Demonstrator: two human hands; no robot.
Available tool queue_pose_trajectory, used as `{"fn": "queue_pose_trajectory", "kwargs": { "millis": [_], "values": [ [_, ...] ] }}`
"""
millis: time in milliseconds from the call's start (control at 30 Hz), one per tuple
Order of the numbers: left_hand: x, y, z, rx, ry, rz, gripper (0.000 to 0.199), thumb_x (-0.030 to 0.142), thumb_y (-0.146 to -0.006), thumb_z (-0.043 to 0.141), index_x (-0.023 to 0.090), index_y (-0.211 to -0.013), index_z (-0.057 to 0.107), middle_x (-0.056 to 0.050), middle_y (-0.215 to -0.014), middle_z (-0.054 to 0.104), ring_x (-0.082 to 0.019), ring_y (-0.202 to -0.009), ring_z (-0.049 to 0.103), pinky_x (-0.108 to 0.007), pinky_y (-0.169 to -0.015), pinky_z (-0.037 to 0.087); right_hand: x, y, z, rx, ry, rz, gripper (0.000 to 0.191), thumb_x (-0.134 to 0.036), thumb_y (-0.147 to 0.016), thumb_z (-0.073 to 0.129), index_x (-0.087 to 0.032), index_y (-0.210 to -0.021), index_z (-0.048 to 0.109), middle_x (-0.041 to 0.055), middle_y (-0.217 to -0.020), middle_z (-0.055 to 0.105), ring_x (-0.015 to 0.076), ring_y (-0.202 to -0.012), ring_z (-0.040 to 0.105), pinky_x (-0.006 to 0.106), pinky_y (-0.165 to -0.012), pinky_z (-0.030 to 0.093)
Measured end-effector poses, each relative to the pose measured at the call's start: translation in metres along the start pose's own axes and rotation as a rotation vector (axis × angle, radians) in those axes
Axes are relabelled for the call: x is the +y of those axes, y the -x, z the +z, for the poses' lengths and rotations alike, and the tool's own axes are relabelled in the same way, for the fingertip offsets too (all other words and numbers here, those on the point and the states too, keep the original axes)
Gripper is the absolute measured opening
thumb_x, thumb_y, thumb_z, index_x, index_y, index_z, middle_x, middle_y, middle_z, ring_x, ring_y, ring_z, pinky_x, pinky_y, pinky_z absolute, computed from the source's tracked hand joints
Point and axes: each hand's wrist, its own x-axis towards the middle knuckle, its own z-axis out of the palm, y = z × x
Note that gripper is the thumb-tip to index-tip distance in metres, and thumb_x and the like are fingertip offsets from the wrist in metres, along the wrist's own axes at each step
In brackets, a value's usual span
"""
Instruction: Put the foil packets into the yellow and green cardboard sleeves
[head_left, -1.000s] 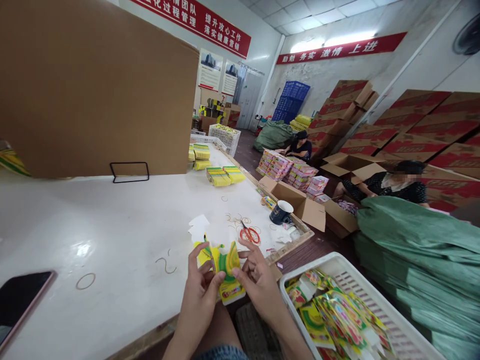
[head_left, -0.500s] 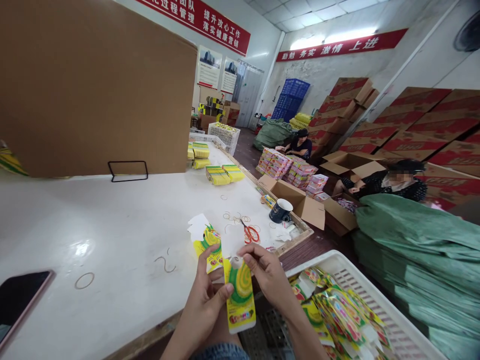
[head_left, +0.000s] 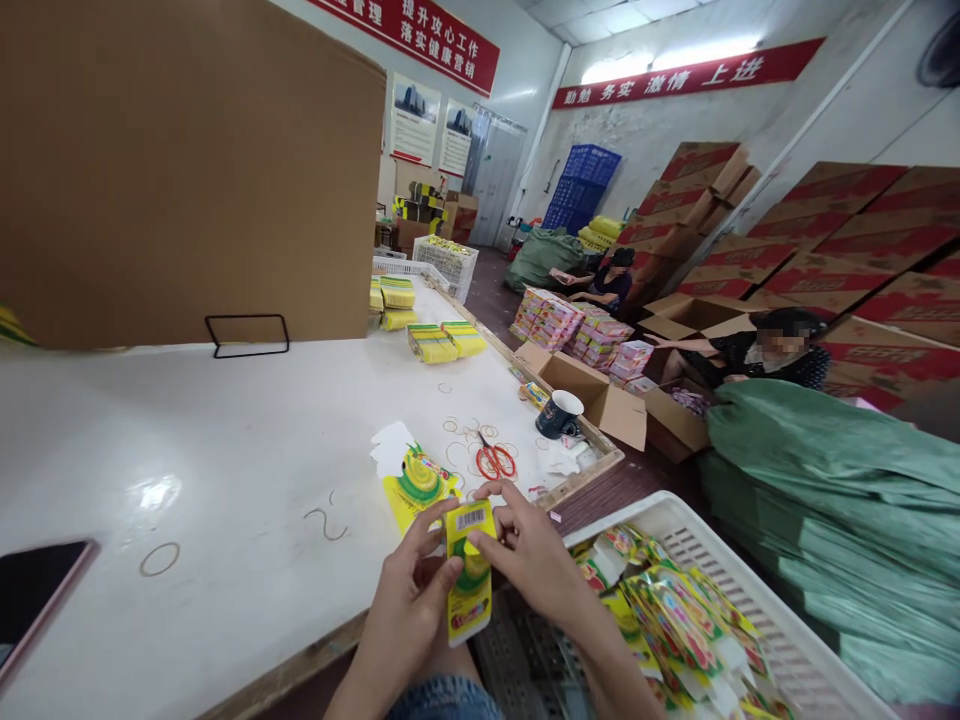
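A small yellow-and-green printed carton (head_left: 470, 590) is held upright over the table's front edge, its barcode flap folded down across the upper front. My left hand (head_left: 421, 585) grips it along its left side, thumb on the front. At the top right, my right hand (head_left: 525, 545) pinches it, thumb pressed on the front below the barcode and fingers behind. Just beyond the left fingers, another yellow carton (head_left: 417, 484) with white flaps lies on the white table (head_left: 247, 450), partly hidden by my hand.
Red-handled scissors (head_left: 495, 458), rubber bands (head_left: 160, 560) and a dark mug (head_left: 559, 414) sit on the table. Bundled yellow cartons (head_left: 446, 342) stand farther back. A white basket (head_left: 675, 510) of cartons is at the right. Two people work beyond, near a green sack (head_left: 810, 500).
The carton's white top flap, raised before, is now folded down with its barcode showing. My right thumb has moved onto the carton's front.
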Motion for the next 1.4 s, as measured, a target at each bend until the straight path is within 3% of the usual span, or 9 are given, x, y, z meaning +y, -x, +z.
{"fn": "queue_pose_trajectory", "kwargs": {
  "millis": [467,600,767,867,1000,1067,1133,1233,1400],
  "values": [
    [0.005,0.002,-0.002,0.034,0.034,-0.024,0.058,0.036,-0.077,0.067,0.021,-0.129,0.045,-0.015,-0.126,0.062,-0.029,-0.103,0.065,-0.038,-0.083,0.054,-0.004,-0.003,0.008,0.085,0.239,-0.005,0.033,-0.018,-0.076,0.059,-0.022,-0.107,0.049,-0.0097,-0.057,0.045,0.0124,-0.054,0.044,0.022,-0.054,0.03],
    [0.009,0.004,-0.006,0.025,0.059,-0.034,0.055,0.032,-0.078,0.066,0.022,-0.127,0.044,-0.013,-0.123,0.065,-0.029,-0.105,0.065,-0.038,-0.084,0.054,0.004,-0.004,0.003,0.074,0.069,-0.138,0.022,-0.027,-0.082,0.059,-0.021,-0.103,0.059,-0.0045,-0.069,0.053,0.0124,-0.06,0.045,0.023,-0.057,0.034],
    [0.001,0.003,0.002,-0.037,0.076,-0.016,0.054,0.029,-0.078,0.067,0.022,-0.126,0.044,-0.012,-0.116,0.068,-0.031,-0.111,0.062,-0.04,-0.084,0.055,0.011,-0.003,0.004,0.088,-0.242,-0.111,0.021,-0.038,-0.083,0.059,-0.019,-0.093,0.062,0.0016,-0.081,0.063,0.0167,-0.073,0.055,0.026,-0.065,0.043],
    [-0.009,-0.004,0.002,-0.035,-0.133,0.092,0.045,0.031,-0.084,0.058,0.022,-0.126,0.048,-0.013,-0.129,0.061,-0.03,-0.123,0.053,-0.044,-0.097,0.047,0.015,0.011,-0.02,0.182,-0.043,-0.093,0.021,-0.038,-0.082,0.058,-0.02,-0.089,0.065,0.0035,-0.081,0.065,0.0198,-0.074,0.057,0.03,-0.068,0.044],
    [-0.024,-0.019,-0.013,0.176,-0.748,0.282,0.05,0.029,-0.086,0.053,0.022,-0.135,0.044,-0.012,-0.146,0.044,-0.029,-0.14,0.028,-0.055,-0.115,0.016,0.031,0.038,-0.081,0.598,0.591,-0.048,0.024,-0.04,-0.079,0.054,-0.02,-0.08,0.068,0.01,-0.086,0.066,0.0302,-0.087,0.055,0.046,-0.084,0.038],
    [-0.03,-0.025,-0.021,0.21,-0.928,0.29,0.052,0.024,-0.086,0.05,0.021,-0.137,0.039,-0.012,-0.144,0.046,-0.029,-0.141,0.025,-0.061,-0.114,0.003,0.041,0.041,-0.095,0.684,0.697,-0.037,0.029,-0.044,-0.077,0.056,-0.019,-0.084,0.069,0.0124,-0.09,0.066,0.033,-0.092,0.054,0.049,-0.087,0.035],
    [-0.034,-0.028,-0.025,0.153,-1.012,0.272,0.052,0.019,-0.086,0.047,0.021,-0.137,0.038,-0.012,-0.141,0.05,-0.028,-0.139,0.032,-0.062,-0.113,-0.003,0.048,0.03,-0.085,0.607,0.608,-0.035,0.031,-0.045,-0.077,0.058,-0.02,-0.092,0.069,0.0119,-0.096,0.066,0.0313,-0.094,0.055,0.046,-0.088,0.037],
    [-0.036,-0.027,-0.026,0.06,-1.041,0.257,0.052,0.018,-0.085,0.049,0.022,-0.136,0.039,-0.011,-0.139,0.053,-0.025,-0.134,0.041,-0.061,-0.113,-0.005,0.057,-0.007,-0.037,0.422,0.291,0.022,0.031,-0.038,-0.074,0.062,-0.021,-0.1,0.068,0.0082,-0.096,0.069,0.0262,-0.087,0.058,0.04,-0.084,0.041],
    [-0.034,-0.019,-0.031,0.066,-0.937,0.269,0.05,0.018,-0.084,0.05,0.022,-0.133,0.045,-0.008,-0.139,0.053,-0.025,-0.135,0.038,-0.057,-0.116,0.003,0.064,-0.052,0.022,0.344,0.0,0.053,0.032,-0.031,-0.067,0.066,-0.017,-0.096,0.068,0.0024,-0.067,0.066,0.0215,-0.063,0.058,0.034,-0.066,0.044]
  ]
}}
